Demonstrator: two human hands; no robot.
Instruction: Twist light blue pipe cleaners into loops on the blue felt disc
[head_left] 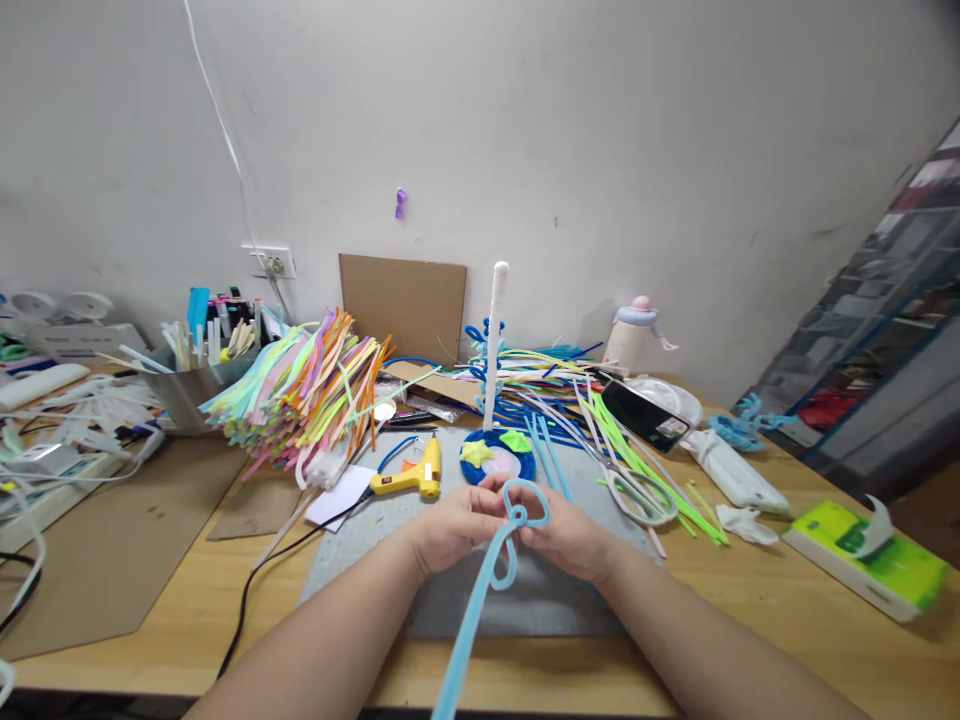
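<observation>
A light blue pipe cleaner (471,612) is bent into loops, its long straight tail reaching toward me. My left hand (459,522) pinches it from the left, near the knot where the loops meet. From the other side, my right hand (568,535) is closed on the looped part. Just beyond my hands is a round dark blue base (526,462) with yellow-green stars and a pale pink centre. A white fuzzy post (495,345) rises behind it, with blue curled pieces beside it. Both hands are over the grey mat (525,605).
To the left lie a yellow glue gun (411,477) with a black cord and a large bundle of coloured pipe cleaners (307,395). On the right are scissors (640,495), a phone (646,413), green pipe cleaners (694,520) and a green tissue pack (870,555). Cardboard (402,308) leans against the wall.
</observation>
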